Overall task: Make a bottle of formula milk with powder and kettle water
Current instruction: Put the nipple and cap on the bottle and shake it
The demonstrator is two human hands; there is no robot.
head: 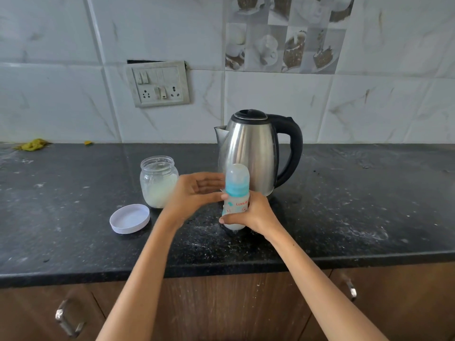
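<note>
The baby bottle [236, 193] stood upright on the dark speckled worktop [344, 217], just in front of the steel kettle [251, 148], its clear cap and blue collar on top. The right hand [253, 215] had its grip wrapped round the bottle's lower body, thumb across the front below the red lettering. The left hand [194, 193] was beside the bottle at collar height, its grip spread with fingers held straight and the fingertips at the collar; whether they touched it could not be told. To the left of the hands stood an open glass jar [158, 182] part full of pale powder, and its white lid [129, 218] lay rim-up on the worktop just in front of it. The kettle stood with lid down, spout to the left and black handle to the right. A switch plate [158, 83] was fixed to the tiled wall behind.
</note>
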